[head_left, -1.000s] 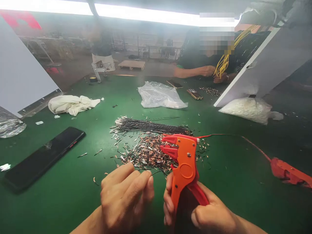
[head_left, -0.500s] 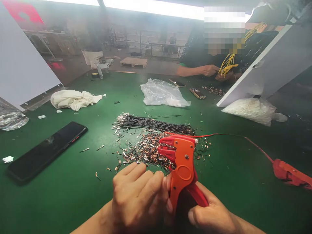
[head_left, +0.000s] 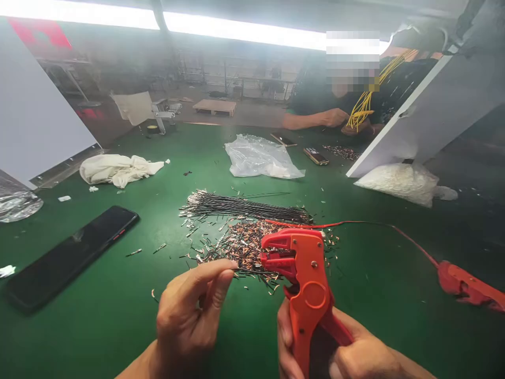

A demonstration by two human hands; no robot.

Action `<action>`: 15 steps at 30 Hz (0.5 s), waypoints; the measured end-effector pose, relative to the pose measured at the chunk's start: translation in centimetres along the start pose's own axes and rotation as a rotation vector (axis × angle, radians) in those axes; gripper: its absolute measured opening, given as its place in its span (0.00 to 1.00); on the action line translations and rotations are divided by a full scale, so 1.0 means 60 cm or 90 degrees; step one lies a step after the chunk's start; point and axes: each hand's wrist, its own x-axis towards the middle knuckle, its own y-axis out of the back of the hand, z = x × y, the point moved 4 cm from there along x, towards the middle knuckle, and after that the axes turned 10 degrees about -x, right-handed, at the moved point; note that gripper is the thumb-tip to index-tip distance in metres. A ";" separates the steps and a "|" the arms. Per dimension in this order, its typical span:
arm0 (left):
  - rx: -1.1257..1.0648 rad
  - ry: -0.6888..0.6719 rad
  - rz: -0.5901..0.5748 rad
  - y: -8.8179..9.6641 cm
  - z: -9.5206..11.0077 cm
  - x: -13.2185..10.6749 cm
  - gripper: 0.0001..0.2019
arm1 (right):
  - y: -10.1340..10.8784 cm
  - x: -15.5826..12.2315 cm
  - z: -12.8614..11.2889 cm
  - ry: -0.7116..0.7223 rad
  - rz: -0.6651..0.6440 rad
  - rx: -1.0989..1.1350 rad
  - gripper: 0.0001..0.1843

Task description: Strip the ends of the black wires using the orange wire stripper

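Observation:
Between thumb and forefinger of my left hand (head_left: 193, 305) is a thin black wire (head_left: 254, 272). It points right, towards the jaws of an orange and red wire stripper (head_left: 313, 287). My right hand (head_left: 355, 350) is closed round the stripper's handles, and the jaws stand apart. Whether the wire's tip touches the tool I cannot tell. Beneath lies a pile of wire offcuts (head_left: 248, 239), copper and black. Behind it a bundle of black wires (head_left: 244, 205) with metal terminals at the left ends rests on the green table (head_left: 130, 342).
A black phone (head_left: 74, 252) lies at left, below a white cloth (head_left: 118, 169). Clear plastic (head_left: 260, 157) sits beyond the bundle. Another red tool (head_left: 469, 284) is at right, near a bag of white pieces (head_left: 398, 181). Across the table a person (head_left: 315, 118) holds yellow wires (head_left: 361, 113).
My left hand has moved left from beside the stripper and turned, so its pinch and the black wire now show. The stripper sits slightly lower and further right in view.

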 end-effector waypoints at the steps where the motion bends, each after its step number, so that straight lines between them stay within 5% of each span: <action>1: 0.005 0.002 0.005 0.001 0.000 -0.002 0.06 | 0.001 0.000 -0.001 -0.003 0.006 -0.002 0.23; 8: -0.070 0.086 0.105 0.009 0.001 -0.004 0.05 | 0.012 -0.003 -0.005 -0.085 0.037 -0.072 0.20; 15: -0.051 0.072 0.075 0.008 0.004 -0.004 0.06 | -0.025 -0.013 -0.030 -0.109 0.150 -0.065 0.16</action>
